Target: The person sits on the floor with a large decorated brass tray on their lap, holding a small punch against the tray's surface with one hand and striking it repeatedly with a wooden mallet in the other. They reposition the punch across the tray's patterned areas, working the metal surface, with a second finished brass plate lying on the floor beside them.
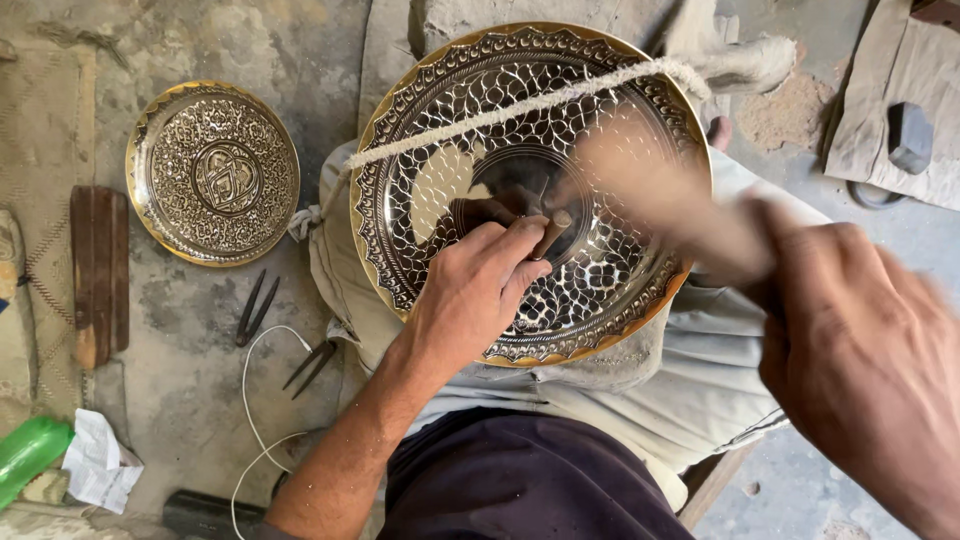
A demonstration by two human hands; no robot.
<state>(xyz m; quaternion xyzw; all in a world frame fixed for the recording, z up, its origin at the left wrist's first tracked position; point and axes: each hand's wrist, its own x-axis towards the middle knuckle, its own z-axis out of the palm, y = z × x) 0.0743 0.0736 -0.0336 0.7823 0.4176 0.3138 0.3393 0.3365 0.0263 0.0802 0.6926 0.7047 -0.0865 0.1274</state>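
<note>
- Engraved brass tray (pixel 440 190), large and round with a gilt rim, rests on the person's lap over pale cloth, tilted toward the camera; a rough cord (pixel 520 108) crosses its upper part.
- Left hand (pixel 470 295) is clamped around a small punch or chisel (pixel 553 232), tip set near the tray's plain centre, fingers resting on the scaled pattern.
- Right hand (pixel 860 360) is closed around a handle; what it holds is blurred by motion, a brownish streak (pixel 680 205) reaching over the tray toward the punch, probably a hammer or mallet.
- To do this well, I judge the punch should stand steady and square to the metal, with the left fingers kept below its struck end, and each blow light and even so the pattern stays regular.
- Smaller engraved plate (pixel 213 173) lies on the stone floor (pixel 190 390) to the left, well apart from the tray.
- Near it lie a flat wooden block (pixel 98 270), two dark pointed tools (pixel 255 308), and a thin white cable (pixel 250 400).
- Green bottle (pixel 30 455) and crumpled paper (pixel 98 462) sit at the lower left.
- Nothing lies between the hands; only the cord crosses the work surface.
</note>
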